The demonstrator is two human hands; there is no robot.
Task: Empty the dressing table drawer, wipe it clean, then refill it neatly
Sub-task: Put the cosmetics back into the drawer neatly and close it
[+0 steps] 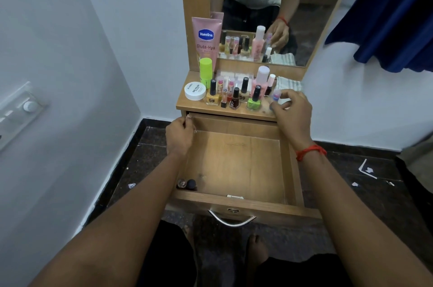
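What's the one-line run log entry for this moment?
drawer open, two bottles left inside | left hand on drawer side | right hand at small bottle on tabletop | cloth unused

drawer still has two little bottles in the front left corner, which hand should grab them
Left, probably. The left hand rests on the drawer's left wall, on the same side as the two bottles. The right hand is up on the tabletop, fingers around a small bottle.
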